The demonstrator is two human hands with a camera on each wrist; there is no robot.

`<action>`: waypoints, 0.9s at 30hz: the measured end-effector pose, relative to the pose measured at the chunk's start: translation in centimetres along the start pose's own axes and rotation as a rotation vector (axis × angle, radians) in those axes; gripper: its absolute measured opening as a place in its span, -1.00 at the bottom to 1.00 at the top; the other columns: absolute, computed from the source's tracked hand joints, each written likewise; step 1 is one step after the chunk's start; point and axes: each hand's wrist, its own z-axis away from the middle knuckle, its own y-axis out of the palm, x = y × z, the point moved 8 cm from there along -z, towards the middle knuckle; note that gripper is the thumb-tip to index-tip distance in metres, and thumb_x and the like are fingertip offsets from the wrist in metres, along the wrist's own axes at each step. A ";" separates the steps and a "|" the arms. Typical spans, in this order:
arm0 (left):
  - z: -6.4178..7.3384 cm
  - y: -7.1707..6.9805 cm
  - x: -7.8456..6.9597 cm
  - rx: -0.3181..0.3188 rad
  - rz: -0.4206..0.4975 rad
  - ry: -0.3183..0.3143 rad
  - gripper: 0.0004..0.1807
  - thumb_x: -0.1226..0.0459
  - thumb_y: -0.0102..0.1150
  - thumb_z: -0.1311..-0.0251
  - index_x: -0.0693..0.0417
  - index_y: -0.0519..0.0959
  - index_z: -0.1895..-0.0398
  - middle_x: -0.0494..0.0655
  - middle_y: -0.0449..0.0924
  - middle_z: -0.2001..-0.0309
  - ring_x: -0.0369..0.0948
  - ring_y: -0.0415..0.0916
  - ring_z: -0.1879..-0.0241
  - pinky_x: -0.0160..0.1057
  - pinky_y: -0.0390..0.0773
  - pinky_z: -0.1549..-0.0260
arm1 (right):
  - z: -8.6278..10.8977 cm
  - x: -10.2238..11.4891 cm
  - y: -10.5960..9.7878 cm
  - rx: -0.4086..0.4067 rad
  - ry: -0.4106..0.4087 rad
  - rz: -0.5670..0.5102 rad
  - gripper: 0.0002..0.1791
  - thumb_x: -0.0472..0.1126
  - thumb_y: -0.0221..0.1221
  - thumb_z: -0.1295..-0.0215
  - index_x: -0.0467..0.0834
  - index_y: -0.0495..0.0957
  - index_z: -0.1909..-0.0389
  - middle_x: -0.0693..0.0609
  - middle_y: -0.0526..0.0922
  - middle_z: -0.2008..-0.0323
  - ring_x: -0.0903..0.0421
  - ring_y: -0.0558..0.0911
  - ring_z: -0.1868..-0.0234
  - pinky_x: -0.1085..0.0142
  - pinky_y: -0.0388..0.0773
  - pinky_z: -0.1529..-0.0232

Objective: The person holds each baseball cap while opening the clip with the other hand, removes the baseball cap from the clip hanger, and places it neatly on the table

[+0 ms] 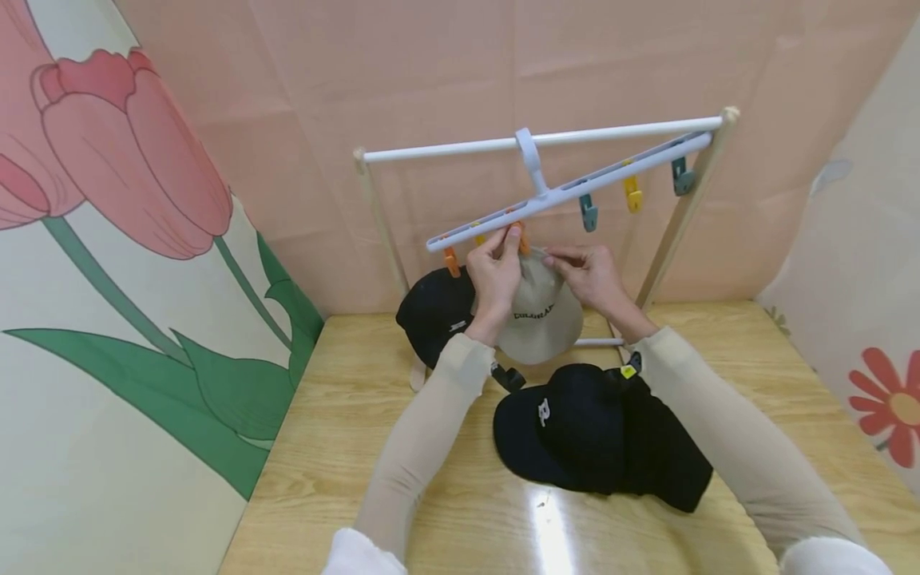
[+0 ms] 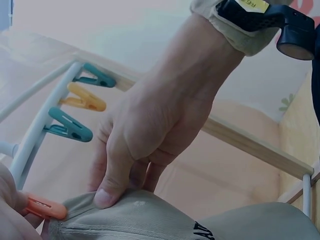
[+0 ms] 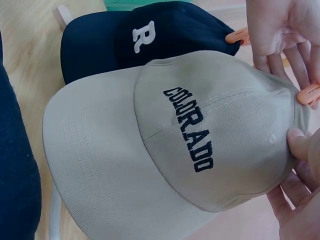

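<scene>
A beige baseball cap [image 1: 541, 323] with dark COLORADO lettering hangs brim down under a pale blue clip hanger [image 1: 546, 200]. My left hand [image 1: 496, 275] pinches an orange clip [image 1: 523, 238], whose jaws sit on the cap's edge in the left wrist view. With thumb and fingers, my right hand [image 2: 155, 120] grips the same edge just beside that clip. A dark cap [image 3: 165, 35] with a white R hangs behind, held by another orange clip [image 3: 237, 36]. Part of my left hand lies outside the left wrist view.
The hanger tilts, right end high, on a rack's white rail [image 1: 446, 149]. Teal clips [image 1: 588, 214] and a yellow clip [image 1: 632, 194] hang along its right half. Black caps [image 1: 585, 431] lie together on the wooden table [image 1: 345, 447], under my right forearm.
</scene>
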 end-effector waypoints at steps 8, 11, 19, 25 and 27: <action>-0.2 -0.1 0.2 -0.022 0.000 -0.018 -0.71 0.22 0.35 -0.46 0.17 0.76 -0.13 0.07 0.83 0.03 -0.15 0.80 0.04 -0.42 0.69 0.14 | 0.0 -0.3 0.1 0.010 -0.002 0.015 -0.76 -0.31 0.32 -0.49 -0.36 0.76 -0.05 -0.32 0.77 -0.05 -0.15 0.77 -0.02 0.71 0.55 0.23; -0.3 -0.1 0.2 -0.034 0.009 -0.025 -0.72 0.23 0.36 -0.45 0.17 0.77 -0.11 0.08 0.83 0.05 -0.17 0.79 0.09 -0.46 0.65 0.20 | 0.1 -0.5 0.1 0.007 -0.009 0.022 -0.76 -0.31 0.32 -0.49 -0.36 0.77 -0.04 -0.30 0.78 -0.03 -0.11 0.78 0.00 0.70 0.57 0.24; -0.4 0.0 0.2 -0.040 0.038 -0.040 -0.73 0.24 0.37 -0.44 0.16 0.77 -0.10 0.09 0.84 0.06 -0.26 0.76 0.18 -0.48 0.62 0.26 | 0.3 -0.8 0.0 0.012 0.000 0.017 -0.74 -0.28 0.31 -0.51 -0.35 0.76 -0.06 -0.32 0.77 -0.05 -0.24 0.77 -0.05 0.70 0.55 0.23; -0.1 0.0 0.3 -0.037 0.028 -0.032 -0.74 0.25 0.38 -0.44 0.17 0.78 -0.09 0.11 0.84 0.06 -0.36 0.68 0.22 -0.49 0.58 0.28 | 0.8 -1.5 0.0 0.030 0.042 0.026 -0.74 -0.26 0.29 -0.53 -0.31 0.76 -0.09 -0.30 0.78 -0.05 -0.20 0.77 -0.07 0.67 0.58 0.22; -0.2 0.0 0.3 -0.033 0.036 -0.028 -0.73 0.26 0.38 -0.44 0.20 0.77 -0.09 0.12 0.83 0.04 -0.37 0.67 0.21 -0.50 0.57 0.27 | 0.9 -1.7 0.0 0.029 0.036 0.020 -0.74 -0.26 0.29 -0.53 -0.32 0.76 -0.09 -0.30 0.78 -0.05 -0.19 0.77 -0.05 0.67 0.58 0.23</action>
